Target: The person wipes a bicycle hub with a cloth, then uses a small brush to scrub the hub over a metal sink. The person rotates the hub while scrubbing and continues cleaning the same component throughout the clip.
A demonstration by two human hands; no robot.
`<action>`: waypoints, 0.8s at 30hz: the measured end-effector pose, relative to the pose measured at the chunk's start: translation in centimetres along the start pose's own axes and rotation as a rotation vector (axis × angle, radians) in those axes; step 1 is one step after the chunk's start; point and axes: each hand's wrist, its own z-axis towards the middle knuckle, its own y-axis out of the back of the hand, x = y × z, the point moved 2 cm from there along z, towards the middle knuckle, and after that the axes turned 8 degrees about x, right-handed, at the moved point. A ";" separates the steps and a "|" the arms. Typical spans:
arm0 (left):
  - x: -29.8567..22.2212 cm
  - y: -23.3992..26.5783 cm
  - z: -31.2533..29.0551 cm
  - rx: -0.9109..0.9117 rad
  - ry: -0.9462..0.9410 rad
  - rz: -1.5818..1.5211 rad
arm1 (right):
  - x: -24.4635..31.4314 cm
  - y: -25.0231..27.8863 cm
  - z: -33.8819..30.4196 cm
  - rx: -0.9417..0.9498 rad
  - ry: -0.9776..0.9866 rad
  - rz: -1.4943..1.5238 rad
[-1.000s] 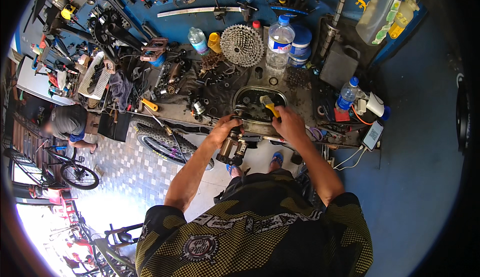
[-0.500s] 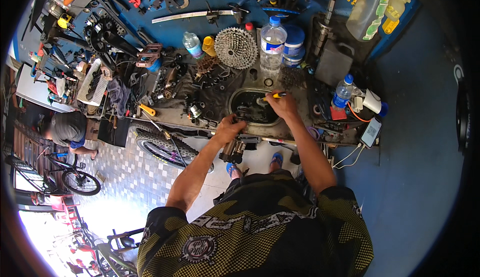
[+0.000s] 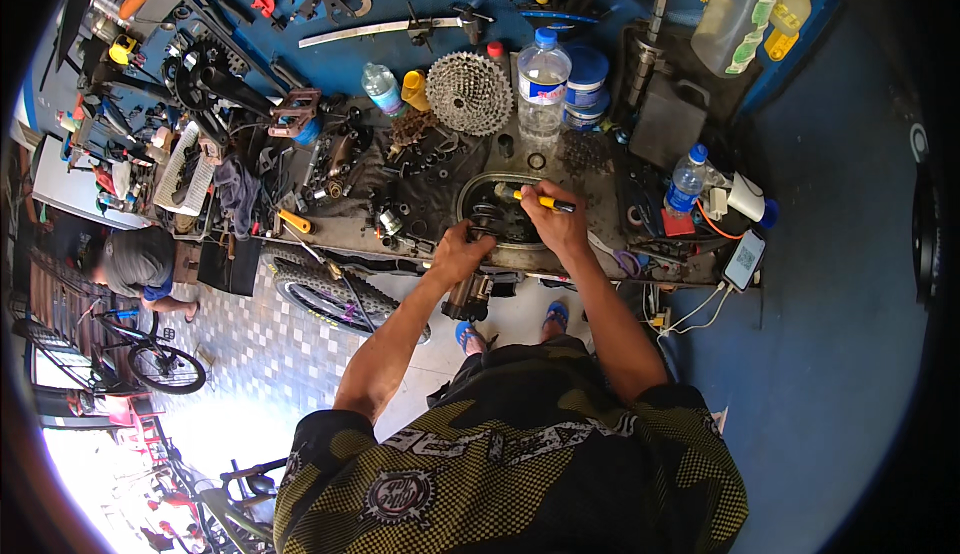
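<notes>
My right hand (image 3: 556,224) is closed round a brush (image 3: 547,201) with a yellow and black handle. Its pale bristle end points left, over an oval metal pan (image 3: 549,246) of dark liquid. At the pan's left side my left hand (image 3: 459,255) is closed on a dark round metal part (image 3: 485,218) with ring-like edges. The brush tip is close to this part; whether they touch I cannot tell. Just below my left hand, a brownish metal vise-like block (image 3: 468,299) juts from the bench's front edge.
Behind the pan stand a large cassette (image 3: 469,94), a clear water bottle (image 3: 542,94) and blue tubs (image 3: 587,79). Small loose parts and tools crowd the bench on the left. A phone (image 3: 743,260) with a white cable lies at right. A bicycle tyre (image 3: 325,294) leans below.
My right hand and the brush have moved left and slightly nearer me, with the bristles now closer to the metal part. My left hand has shifted only slightly.
</notes>
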 end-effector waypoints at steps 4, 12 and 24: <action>0.3 0.3 0.2 -0.016 -0.041 0.103 | -0.7 0.4 0.2 -0.037 -0.036 -0.117; -0.5 0.5 -0.5 0.016 -0.028 0.051 | -0.6 -0.2 -0.2 -0.030 -0.109 0.061; 1.7 0.4 0.7 0.160 -0.031 -0.280 | -1.2 1.8 0.5 0.118 0.001 -0.212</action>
